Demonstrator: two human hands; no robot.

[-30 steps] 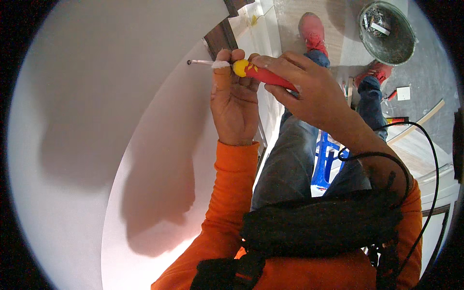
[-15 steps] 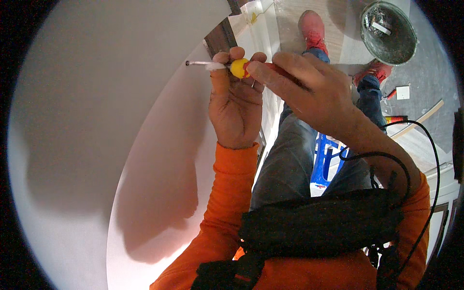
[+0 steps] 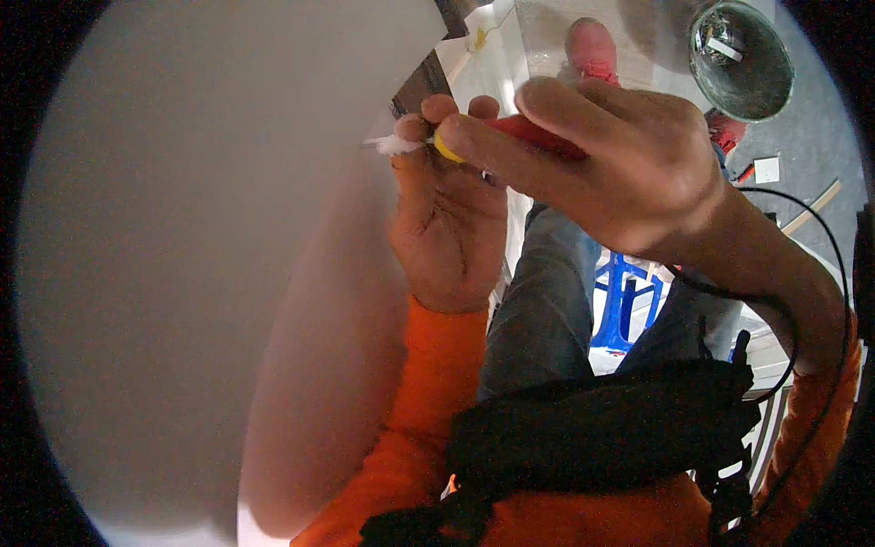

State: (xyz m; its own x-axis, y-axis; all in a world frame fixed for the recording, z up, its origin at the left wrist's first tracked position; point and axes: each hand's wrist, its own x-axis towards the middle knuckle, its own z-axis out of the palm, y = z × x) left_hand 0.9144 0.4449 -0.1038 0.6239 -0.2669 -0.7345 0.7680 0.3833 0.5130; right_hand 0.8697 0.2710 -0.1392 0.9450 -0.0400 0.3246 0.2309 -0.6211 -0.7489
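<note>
My right hand (image 3: 611,164) is wrapped around the red handle of a screwdriver (image 3: 542,135), its index finger stretched along the yellow front part. The screwdriver lies sideways, pointing left at a large pale panel (image 3: 200,255). My left hand (image 3: 447,219) is palm up with curled fingers. Its thumb and a fingertip pinch at the shaft, where a white fluffy piece (image 3: 396,145) sits. The thin tip beyond that piece reaches close to the panel; whether it touches is too blurred to tell.
A dark bucket (image 3: 743,68) with scraps inside stands at the upper right. Near it on the floor lie a white square (image 3: 767,170) and a wooden strip (image 3: 811,208). A blue stool (image 3: 627,305) is below my legs. A black cable (image 3: 825,223) loops past my right arm.
The pale panel fills more of the view. My right hand has come nearer and covers more of the yellow part. The shaft's tip, plain before, is now faint.
</note>
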